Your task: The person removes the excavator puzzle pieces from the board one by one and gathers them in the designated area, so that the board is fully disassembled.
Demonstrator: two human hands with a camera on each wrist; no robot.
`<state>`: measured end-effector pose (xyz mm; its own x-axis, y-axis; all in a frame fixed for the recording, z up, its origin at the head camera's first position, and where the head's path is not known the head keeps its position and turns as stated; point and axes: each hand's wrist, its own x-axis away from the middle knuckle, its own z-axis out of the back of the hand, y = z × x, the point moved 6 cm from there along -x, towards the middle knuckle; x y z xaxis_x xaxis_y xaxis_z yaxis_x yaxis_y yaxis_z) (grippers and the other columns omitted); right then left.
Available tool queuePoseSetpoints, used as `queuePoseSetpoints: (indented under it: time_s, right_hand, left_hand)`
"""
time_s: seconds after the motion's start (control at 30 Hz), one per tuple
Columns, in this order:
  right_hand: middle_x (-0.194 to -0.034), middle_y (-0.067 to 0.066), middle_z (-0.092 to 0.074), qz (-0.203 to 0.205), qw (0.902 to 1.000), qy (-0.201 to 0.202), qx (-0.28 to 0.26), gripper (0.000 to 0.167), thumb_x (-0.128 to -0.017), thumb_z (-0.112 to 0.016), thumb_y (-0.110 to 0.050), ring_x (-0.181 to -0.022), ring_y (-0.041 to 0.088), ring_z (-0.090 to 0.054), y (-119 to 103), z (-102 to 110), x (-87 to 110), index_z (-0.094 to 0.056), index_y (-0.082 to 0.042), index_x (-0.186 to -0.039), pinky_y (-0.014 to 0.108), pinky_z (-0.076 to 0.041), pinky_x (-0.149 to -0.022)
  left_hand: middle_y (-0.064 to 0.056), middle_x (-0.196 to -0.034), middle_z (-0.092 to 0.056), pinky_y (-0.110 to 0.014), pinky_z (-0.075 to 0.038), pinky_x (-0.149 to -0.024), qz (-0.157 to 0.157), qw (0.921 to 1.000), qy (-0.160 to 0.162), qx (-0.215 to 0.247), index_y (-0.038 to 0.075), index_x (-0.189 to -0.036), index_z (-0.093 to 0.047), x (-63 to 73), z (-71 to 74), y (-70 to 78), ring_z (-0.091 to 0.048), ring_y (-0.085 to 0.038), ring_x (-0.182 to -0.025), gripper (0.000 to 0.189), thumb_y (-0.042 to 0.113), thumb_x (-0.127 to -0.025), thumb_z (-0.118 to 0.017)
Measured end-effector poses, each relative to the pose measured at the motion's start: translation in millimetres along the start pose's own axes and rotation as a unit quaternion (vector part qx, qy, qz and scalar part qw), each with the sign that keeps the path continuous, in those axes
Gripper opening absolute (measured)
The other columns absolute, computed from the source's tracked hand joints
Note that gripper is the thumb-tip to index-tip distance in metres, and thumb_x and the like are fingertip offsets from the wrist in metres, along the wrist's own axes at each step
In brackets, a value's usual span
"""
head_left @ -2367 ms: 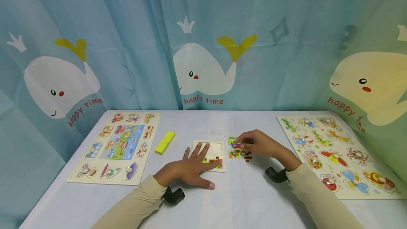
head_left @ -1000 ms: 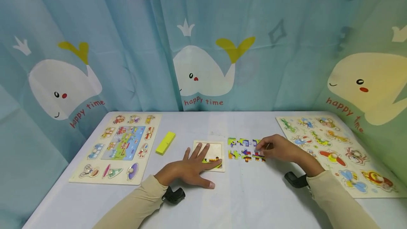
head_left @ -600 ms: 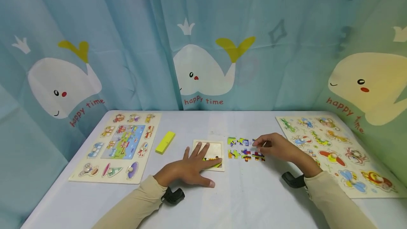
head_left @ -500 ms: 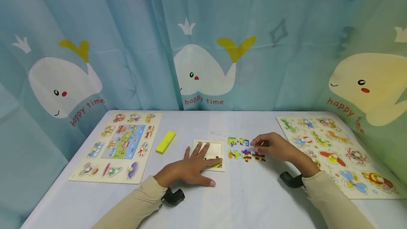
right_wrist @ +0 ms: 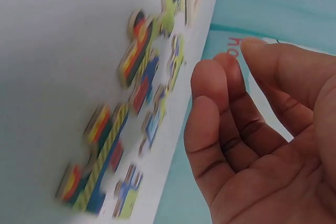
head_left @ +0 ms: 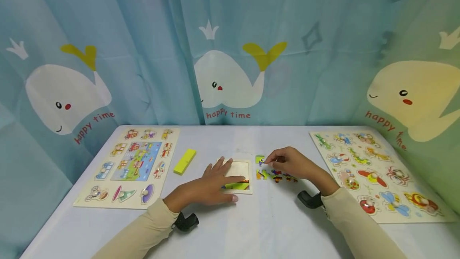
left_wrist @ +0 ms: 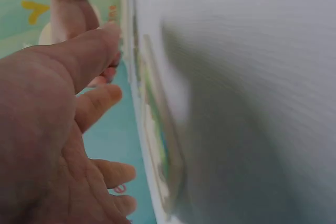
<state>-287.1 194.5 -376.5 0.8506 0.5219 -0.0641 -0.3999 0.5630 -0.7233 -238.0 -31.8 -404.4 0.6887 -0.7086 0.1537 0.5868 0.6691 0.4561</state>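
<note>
My left hand is spread over the left part of a small square wooden puzzle tray. In the left wrist view its fingers look straight and separate, holding nothing, beside the tray. The tray has a strip of green and yellow picture along its near side. My right hand hovers over several loose jigsaw pieces to the right of the tray. Its fingers are loosely bent, and the right wrist view shows a gap between thumb and fingertips with nothing between. Beneath it lie a striped piece and a blue-and-green piece.
A yellow block lies left of the tray. A knobbed vehicle puzzle board is on the table's left side, and a knobbed insect puzzle board on the right. Behind the table hangs a blue whale-print curtain.
The clustered jigsaw pieces were spread into two rows. My right hand went right over them, then back left. My left hand has shifted left, uncovering more of the tray.
</note>
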Motion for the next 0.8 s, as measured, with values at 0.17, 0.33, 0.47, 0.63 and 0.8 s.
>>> queuePoseSetpoints:
  time_s: [0.17,0.33,0.47,0.63,0.8]
  right_hand:
    - [-0.091,0.009,-0.068,0.017,0.9997,-0.011,0.009,0.014,-0.092,-0.06,0.001,-0.066,0.012,-0.053,-10.5,-10.3,-10.1,-0.07,0.001,-0.101,0.026,-0.046,-0.06]
    - [-0.094,0.009,-0.069,0.027,0.9991,-0.031,-0.005,0.015,-0.096,-0.06,-0.007,-0.072,0.015,-0.058,-21.8,-24.9,-19.8,-0.071,0.0,-0.103,0.029,-0.048,-0.066]
    - [-0.096,0.009,-0.069,0.032,0.998,-0.051,-0.02,0.016,-0.098,-0.057,-0.007,-0.078,0.017,-0.06,-29.3,-37.5,-27.6,-0.07,0.0,-0.104,0.03,-0.049,-0.07]
    - [-0.096,0.008,-0.067,0.044,0.9964,-0.071,-0.016,0.02,-0.095,-0.051,0.008,-0.083,0.016,-0.058,-38.3,-53.3,-37.4,-0.069,0.002,-0.104,0.027,-0.048,-0.072]
    - [-0.096,0.003,-0.068,0.048,0.9962,-0.072,0.002,0.027,-0.091,-0.048,0.012,-0.088,0.015,-0.059,-48.6,-64.6,-44.0,-0.07,-0.001,-0.101,0.028,-0.048,-0.079]
  left_hand:
    - [-0.013,-0.162,-0.002,-0.057,-0.006,-0.113,0.007,0.9999,-0.001,0.007,0.035,-0.148,-0.043,12.0,0.5,-6.3,0.01,-0.033,-0.146,0.047,0.028,-0.102,-0.051]
    - [-0.016,-0.161,0.006,-0.056,-0.006,-0.113,0.017,0.9993,-0.032,-0.006,0.038,-0.151,-0.034,19.4,-5.2,-12.8,0.012,-0.036,-0.145,0.052,0.021,-0.104,-0.046]
    - [-0.021,-0.159,0.012,-0.056,-0.001,-0.113,0.027,0.9977,-0.061,-0.005,0.035,-0.152,-0.033,24.2,-9.0,-13.2,0.015,-0.038,-0.144,0.053,0.035,-0.102,-0.049]
    - [-0.022,-0.159,0.013,-0.055,0.0,-0.113,0.034,0.9967,-0.071,-0.019,0.034,-0.153,-0.031,25.7,-10.4,-14.0,0.014,-0.039,-0.144,0.056,0.045,-0.101,-0.048]
    - [-0.021,-0.159,0.014,-0.056,0.0,-0.113,0.037,0.9962,-0.075,-0.023,0.034,-0.153,-0.032,26.3,-10.5,-14.3,0.015,-0.038,-0.144,0.057,0.047,-0.1,-0.048]
